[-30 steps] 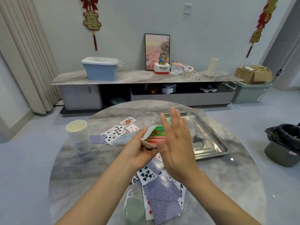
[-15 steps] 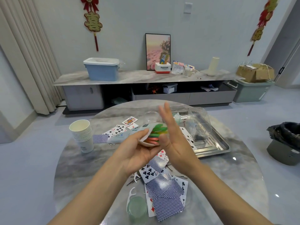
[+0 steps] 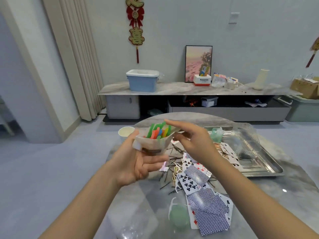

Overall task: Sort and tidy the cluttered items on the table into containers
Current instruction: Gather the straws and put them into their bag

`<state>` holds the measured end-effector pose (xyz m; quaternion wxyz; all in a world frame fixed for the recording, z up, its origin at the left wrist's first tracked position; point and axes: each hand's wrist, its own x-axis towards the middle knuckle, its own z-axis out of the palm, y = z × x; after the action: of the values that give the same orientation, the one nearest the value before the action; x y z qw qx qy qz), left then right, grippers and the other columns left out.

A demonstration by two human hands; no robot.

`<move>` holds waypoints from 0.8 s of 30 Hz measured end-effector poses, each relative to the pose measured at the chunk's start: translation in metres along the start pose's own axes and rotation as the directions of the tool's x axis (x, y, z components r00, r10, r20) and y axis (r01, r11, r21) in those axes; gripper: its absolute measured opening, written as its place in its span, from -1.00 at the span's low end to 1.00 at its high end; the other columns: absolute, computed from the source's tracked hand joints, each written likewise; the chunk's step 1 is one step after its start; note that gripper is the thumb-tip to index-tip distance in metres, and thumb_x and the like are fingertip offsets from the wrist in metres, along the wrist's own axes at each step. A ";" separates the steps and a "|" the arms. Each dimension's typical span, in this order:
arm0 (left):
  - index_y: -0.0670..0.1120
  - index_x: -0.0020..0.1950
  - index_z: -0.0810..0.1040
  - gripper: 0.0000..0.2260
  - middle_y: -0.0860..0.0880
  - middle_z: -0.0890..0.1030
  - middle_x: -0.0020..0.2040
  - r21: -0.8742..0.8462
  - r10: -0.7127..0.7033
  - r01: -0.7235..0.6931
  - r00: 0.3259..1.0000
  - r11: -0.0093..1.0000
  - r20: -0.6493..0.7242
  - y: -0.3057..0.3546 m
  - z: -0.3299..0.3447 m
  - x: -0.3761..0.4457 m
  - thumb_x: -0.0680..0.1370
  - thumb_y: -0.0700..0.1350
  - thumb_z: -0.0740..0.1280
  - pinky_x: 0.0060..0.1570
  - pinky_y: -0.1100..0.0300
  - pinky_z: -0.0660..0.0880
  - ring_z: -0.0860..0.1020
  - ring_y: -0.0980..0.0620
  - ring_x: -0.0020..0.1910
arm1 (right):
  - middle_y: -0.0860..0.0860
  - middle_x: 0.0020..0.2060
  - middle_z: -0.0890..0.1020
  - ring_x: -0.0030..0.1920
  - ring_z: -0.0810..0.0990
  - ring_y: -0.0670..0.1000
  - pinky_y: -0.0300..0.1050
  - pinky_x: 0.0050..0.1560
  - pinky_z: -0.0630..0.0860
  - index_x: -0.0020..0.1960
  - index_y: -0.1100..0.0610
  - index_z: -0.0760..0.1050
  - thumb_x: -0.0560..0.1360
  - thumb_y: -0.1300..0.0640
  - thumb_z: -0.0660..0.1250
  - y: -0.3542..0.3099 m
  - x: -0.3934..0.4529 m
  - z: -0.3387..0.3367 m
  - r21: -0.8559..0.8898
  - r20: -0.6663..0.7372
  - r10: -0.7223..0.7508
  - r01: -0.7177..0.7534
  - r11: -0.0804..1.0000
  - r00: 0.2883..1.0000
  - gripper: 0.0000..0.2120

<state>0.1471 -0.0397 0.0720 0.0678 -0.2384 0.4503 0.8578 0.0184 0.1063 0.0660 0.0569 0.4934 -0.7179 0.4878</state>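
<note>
Pouch: a small translucent pouch [image 3: 151, 144] filled with coloured sticks [image 3: 158, 131] is held upright in the air above the near-left part of the bench [image 3: 293, 183], mouth upward, sticks standing out of the top.
Left hand: the left hand [image 3: 136, 168] is curled under and around the pouch's lower half, thumb up its left side.
Right hand: the right hand [image 3: 195, 144] is pinched on the pouch's upper right edge, index finger laid across the mouth.
Change: a second ago the pouch was lying sideways between the two hands, the right palm flat against the stick ends; now it is stood upright and the right hand is moved to the rim.
Meaning: the sticks are judged to be squared up and gathered; closing the pouch or setting it into a container is likely what remains for this item.
Pouches: one.
Sticks: too bunched for a count; green, orange, blue and yellow are seen.
Playing cards: a loose heap [image 3: 203, 195] on the bench below the hands, overlapped beyond counting, with a few more on the tray.
Hairpins: many dark pins [image 3: 172, 159] scattered beside the cards, not countable.
Floss picks: at least one white pick [image 3: 171, 206] near the front edge.
Tray: one metal tray [image 3: 269, 171], with one clear plastic box [image 3: 246, 140] in it.
Paper cups: one stack [image 3: 126, 132] behind the pouch.
</note>
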 end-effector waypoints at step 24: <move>0.02 0.47 0.28 -0.43 0.18 0.39 0.29 0.914 0.849 -0.302 0.373 -0.270 0.373 0.046 -0.068 0.034 0.50 -0.05 0.40 0.35 0.23 0.21 0.22 0.23 0.31 | -0.17 0.06 0.55 -0.01 0.52 -0.21 -0.43 -0.01 0.43 0.23 -0.02 0.48 0.51 0.27 0.31 0.007 0.055 0.046 -0.051 0.003 0.109 -0.108 0.993 0.994 -0.65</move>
<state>0.1254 -0.1252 0.0572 -0.3577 -0.0541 0.9131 0.1879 0.0037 0.0359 0.0689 0.0408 0.4534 -0.7561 0.4702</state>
